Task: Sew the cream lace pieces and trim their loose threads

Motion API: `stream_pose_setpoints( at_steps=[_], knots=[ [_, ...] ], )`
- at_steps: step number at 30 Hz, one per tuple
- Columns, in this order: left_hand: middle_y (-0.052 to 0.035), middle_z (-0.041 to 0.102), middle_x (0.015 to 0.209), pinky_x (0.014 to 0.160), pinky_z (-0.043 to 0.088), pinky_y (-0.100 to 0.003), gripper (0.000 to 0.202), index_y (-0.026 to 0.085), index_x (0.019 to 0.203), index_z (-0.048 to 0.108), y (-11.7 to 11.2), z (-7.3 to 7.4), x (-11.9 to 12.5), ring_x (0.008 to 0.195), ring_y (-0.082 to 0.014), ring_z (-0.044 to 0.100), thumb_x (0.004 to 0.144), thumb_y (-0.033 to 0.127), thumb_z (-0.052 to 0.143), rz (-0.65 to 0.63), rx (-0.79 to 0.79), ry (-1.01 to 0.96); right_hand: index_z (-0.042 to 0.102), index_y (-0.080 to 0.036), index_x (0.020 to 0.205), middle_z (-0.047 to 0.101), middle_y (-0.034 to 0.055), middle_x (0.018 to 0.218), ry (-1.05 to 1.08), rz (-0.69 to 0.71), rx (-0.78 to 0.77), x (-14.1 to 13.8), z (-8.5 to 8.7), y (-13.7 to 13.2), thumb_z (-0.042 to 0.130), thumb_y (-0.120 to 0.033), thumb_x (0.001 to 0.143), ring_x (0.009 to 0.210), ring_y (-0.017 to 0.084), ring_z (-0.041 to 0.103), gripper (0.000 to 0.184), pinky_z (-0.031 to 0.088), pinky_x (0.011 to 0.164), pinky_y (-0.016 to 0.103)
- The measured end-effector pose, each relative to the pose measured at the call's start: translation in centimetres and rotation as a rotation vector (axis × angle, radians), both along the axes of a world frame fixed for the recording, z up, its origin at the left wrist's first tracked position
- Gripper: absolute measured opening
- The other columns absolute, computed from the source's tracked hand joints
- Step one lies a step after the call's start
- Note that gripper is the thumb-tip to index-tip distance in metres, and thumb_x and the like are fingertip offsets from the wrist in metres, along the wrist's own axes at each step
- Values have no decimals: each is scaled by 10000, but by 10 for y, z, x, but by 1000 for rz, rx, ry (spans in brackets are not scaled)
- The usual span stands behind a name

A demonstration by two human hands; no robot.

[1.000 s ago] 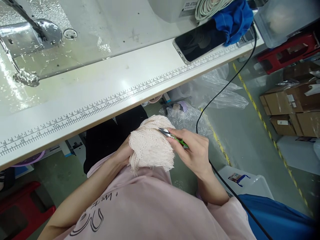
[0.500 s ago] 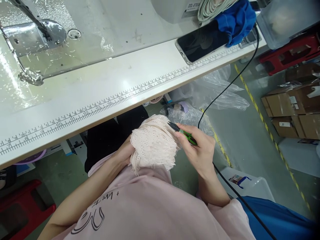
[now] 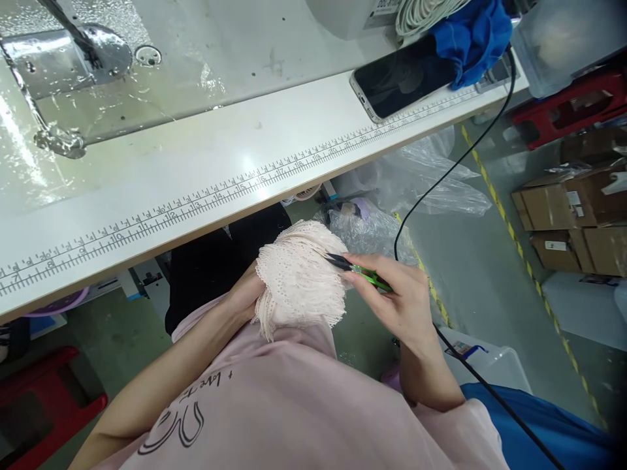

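A stack of pale pink lace pieces [image 3: 298, 277] rests in front of my chest, below the table edge. My left hand [image 3: 245, 295] grips the stack from underneath on its left side, fingers mostly hidden by the lace. My right hand [image 3: 392, 297] is closed on green-handled thread snips [image 3: 360, 271]. The dark blades point left and touch the right edge of the lace.
The white sewing table [image 3: 161, 176] with a printed ruler strip runs above my hands, with the machine's presser foot [image 3: 59, 140] at far left. A phone [image 3: 401, 78] and blue cloth [image 3: 473, 36] lie at its right end. A black cable [image 3: 441, 176], plastic bags [image 3: 421, 176] and cardboard boxes [image 3: 573, 209] occupy the floor.
My right hand with the snips drew slightly away from the lace to the right, then came back so the blades again meet the lace edge. The view shifted a little.
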State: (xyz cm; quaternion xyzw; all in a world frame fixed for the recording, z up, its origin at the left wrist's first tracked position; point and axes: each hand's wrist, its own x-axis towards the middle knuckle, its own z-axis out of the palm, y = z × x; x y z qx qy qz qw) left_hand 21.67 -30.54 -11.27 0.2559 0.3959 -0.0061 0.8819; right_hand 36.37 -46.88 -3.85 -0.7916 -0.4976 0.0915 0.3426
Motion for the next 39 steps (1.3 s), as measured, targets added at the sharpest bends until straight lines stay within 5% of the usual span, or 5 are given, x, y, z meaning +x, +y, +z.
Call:
stream_pose_setpoints(
  at_steps=[6,11,16,26,39],
  knots=[
    [-68,760,924,789,593,-363,302,163,901,744,-1,0,-3,879,-266,710,627,200,865,42,75,-53,691,-212,1083,768,31,934,16,0,-54,-1,2,-2,654,-235,918,729,138,703,171,502,630,240],
    [-82,763,1004,829,590,-384,467,177,1080,731,-2,5,-2,959,-304,709,628,166,847,31,100,-82,697,-207,1058,768,28,893,-50,-37,-65,-4,1,2,640,-251,929,695,136,694,148,480,601,247],
    [-91,764,1015,810,598,-389,443,172,1056,739,-1,7,-1,983,-324,707,632,222,858,13,103,-74,696,-213,1062,768,28,897,-38,-35,-58,-5,1,5,636,-260,934,711,141,701,149,484,601,248],
    [-160,645,1322,1070,460,-532,496,144,1237,662,2,18,7,1230,-383,589,771,284,754,-113,25,-75,709,-208,1026,774,19,899,-16,-51,-6,-7,-1,5,639,-216,927,697,123,700,121,484,603,236],
    [-125,699,1243,975,552,-452,455,200,1165,717,0,26,13,1189,-364,628,729,290,811,-111,-41,-171,700,-218,1080,772,43,919,-68,-38,-27,-6,-2,9,639,-272,927,719,147,703,173,503,617,255]
  ],
)
